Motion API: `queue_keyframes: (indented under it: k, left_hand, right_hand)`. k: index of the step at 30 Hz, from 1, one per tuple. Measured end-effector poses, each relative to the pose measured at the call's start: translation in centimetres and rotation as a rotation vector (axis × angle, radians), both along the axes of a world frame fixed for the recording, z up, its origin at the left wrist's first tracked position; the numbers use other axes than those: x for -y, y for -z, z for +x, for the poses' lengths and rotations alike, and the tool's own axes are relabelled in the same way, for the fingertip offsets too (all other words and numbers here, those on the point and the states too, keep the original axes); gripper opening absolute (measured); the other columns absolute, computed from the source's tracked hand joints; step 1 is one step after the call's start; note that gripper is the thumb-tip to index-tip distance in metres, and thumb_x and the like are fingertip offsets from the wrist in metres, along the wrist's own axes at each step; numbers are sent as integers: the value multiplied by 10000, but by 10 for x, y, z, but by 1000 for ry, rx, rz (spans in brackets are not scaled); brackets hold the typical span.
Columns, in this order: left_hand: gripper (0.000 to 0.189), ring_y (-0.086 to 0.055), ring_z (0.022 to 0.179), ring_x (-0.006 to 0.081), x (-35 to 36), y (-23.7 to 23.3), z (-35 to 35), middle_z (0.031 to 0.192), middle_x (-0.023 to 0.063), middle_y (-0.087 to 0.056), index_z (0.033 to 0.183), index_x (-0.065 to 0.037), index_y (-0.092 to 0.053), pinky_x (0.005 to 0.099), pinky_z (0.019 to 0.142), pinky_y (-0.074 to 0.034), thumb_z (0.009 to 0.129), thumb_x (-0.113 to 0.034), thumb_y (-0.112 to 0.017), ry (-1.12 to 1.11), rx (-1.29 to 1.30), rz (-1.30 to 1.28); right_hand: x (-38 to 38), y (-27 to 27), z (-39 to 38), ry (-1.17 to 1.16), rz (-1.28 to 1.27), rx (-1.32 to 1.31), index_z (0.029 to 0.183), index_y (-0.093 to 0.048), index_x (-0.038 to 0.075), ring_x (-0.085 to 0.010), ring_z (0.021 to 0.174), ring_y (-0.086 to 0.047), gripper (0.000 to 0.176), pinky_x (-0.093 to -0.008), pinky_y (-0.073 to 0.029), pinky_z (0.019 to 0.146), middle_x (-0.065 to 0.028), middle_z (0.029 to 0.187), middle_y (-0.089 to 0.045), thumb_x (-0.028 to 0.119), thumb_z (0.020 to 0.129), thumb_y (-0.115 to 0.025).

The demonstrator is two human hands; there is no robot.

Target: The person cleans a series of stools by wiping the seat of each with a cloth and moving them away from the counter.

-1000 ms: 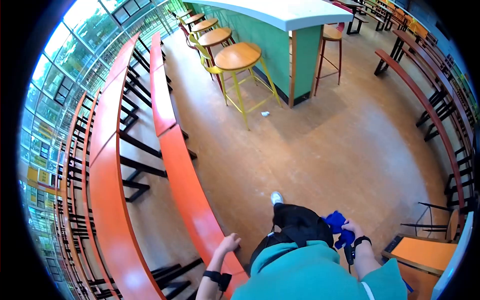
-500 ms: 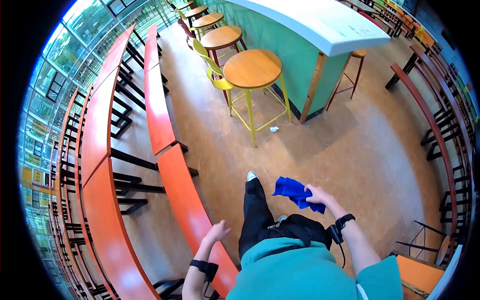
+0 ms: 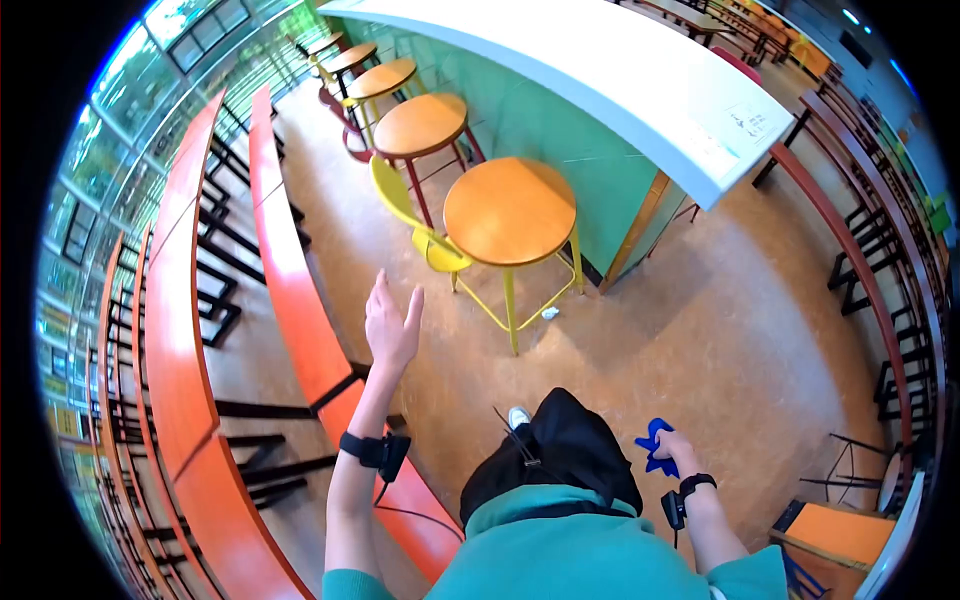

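Observation:
My left hand (image 3: 392, 325) is raised in front of me with thumb and fingers apart, holding nothing. It is nearest to the red-orange bench (image 3: 300, 310) on the left. Low at my right side, my right hand (image 3: 676, 451) is closed around a bright blue cloth (image 3: 656, 436), whose loose ends stick out past the fingers. Ahead stands a round wooden-topped stool (image 3: 510, 210) with yellow legs. A small crumpled white scrap (image 3: 550, 313) lies on the floor by its legs.
Several more stools (image 3: 420, 125) line the green-sided counter (image 3: 600, 190) with its white top. A yellow chair (image 3: 435, 245) stands beside the nearest stool. Long orange tables (image 3: 185, 300) run along the left. Dark red benches (image 3: 850, 240) curve along the right, with an orange-topped piece (image 3: 840, 530) behind.
My left hand has risen and swung forward, its fingers opening out. The right hand has dropped lower and moved right with the blue cloth. The stools and counter appear closer.

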State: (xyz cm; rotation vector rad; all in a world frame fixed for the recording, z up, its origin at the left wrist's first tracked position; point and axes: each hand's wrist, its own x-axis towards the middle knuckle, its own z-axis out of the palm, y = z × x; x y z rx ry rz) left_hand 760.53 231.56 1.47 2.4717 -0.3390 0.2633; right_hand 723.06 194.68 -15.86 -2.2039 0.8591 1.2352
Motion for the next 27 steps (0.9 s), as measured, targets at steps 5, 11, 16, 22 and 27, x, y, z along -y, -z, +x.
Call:
queue_keyframes:
  k: [5,11,16,22,27]
  left_hand:
    - [764,-358,1205,436,67,-12,82,1315,328,-292,1327,90,-225,435,994,-328,810,-291,-637,-10,5,-355]
    - [813,-290,1213,458,69,19,99,1336,324,-138,1386,24,-73,409,991,-339,743,16,-570,96,-22,-328]
    - [783,-243,1244,419,59,8,100,1349,298,-107,1415,-63,-116,400,995,-326,749,59,-508,280,-154,-374]
    - [753,-228,1248,431,50,1,97,1343,299,-133,1400,-91,-184,424,1029,-280,746,31,-536,323,-157,-214]
    - [713,-304,1235,429,47,-30,95,1363,301,-141,1384,-88,-217,446,1029,-290,775,-96,-588,200,-316,-169]
  right_hand:
    - [-34,-29,24,894,456,-8,950,-441,206,-291,542,-586,237,-393,-424,426,-120,778,-596,174,778,-602]
    - [-15,72,72,181,315,97,1087,-508,154,-262,936,-563,449,-400,-473,788,-113,1033,-581,239,685,-688]
    - [-2,4,170,293,217,18,986,-555,142,-287,834,-620,373,-399,-500,722,-138,905,-628,227,648,-688]
    - [36,-20,275,-93,-175,794,908,-557,98,-355,840,-589,289,-429,-472,755,-176,877,-625,146,641,-655]
    - [6,-66,364,40,-235,1223,1098,-539,124,-344,989,-510,423,-409,-415,891,-116,1157,-552,145,681,-612]
